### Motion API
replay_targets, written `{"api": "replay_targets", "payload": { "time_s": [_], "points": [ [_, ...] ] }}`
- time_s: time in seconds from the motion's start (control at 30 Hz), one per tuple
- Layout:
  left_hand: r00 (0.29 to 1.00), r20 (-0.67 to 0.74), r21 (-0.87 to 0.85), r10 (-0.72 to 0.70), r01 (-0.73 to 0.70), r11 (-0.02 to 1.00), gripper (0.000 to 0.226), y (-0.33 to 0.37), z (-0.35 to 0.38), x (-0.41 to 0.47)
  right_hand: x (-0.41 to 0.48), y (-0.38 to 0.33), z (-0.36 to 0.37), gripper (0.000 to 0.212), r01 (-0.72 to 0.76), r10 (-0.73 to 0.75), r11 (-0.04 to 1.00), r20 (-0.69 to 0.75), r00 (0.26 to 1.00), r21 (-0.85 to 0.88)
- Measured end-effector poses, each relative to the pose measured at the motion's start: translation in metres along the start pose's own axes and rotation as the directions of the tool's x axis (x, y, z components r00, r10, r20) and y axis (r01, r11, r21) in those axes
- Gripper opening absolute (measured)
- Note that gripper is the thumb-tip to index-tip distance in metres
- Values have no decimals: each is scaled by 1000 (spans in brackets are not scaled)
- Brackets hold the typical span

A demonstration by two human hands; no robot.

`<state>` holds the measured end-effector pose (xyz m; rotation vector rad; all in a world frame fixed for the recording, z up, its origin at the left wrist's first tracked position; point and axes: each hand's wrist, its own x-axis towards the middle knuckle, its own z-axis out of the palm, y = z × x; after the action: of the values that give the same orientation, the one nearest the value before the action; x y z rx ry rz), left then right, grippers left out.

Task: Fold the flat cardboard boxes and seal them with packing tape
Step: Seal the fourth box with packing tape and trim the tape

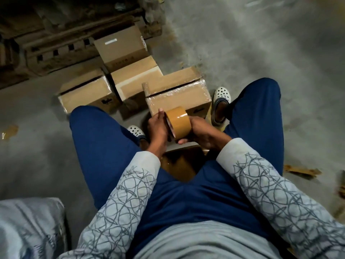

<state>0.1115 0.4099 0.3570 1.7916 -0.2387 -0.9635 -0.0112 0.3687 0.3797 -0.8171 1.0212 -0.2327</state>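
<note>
The brown roll of packing tape [178, 122] and both hands are covering the near face of the closest taped cardboard box [179, 96]; dark cardboard below the wrists is hard to make out. The left hand [158, 128] is curling around the roll's open side and the right hand [202, 134] is cupping it from beneath, both gripping it just in front of that box. More brown cardboard boxes [87, 90] are sitting left of it.

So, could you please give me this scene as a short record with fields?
tape roll: brown, held in both hands
left hand: grips the roll's left side
right hand: grips its right side
boxes: four folded, on the floor ahead
nearest box: shiny tape over its seam
scrap: cardboard, on the floor at right
</note>
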Motion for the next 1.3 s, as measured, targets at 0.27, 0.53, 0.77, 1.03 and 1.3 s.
{"api": "replay_targets", "payload": {
  "time_s": [0.27,0.53,0.77,1.03,1.3],
  "points": [
    [779,413,5,471,-519,855,39,6,-5,11,-6,-15,-13,21,59,-44,962,-64,997,265],
    [973,228,-17,23,-19,1000,20,2,-2,5,10,2,-20,42,474,-659,654,-136,740,-590],
    [939,344,99,-27,-8,995,36,6,-12,3,13,-7,-16,27,441,-477,874,-189,858,-205],
    [677,673,58,298,-451,891,100,10,-20,10,11,-6,-25,33,260,-252,964,-113,961,59],
    [745,515,-42,424,-472,880,84,10,-20,8,11,-7,-24,27,387,-387,922,57,921,-6]
  ]
}}
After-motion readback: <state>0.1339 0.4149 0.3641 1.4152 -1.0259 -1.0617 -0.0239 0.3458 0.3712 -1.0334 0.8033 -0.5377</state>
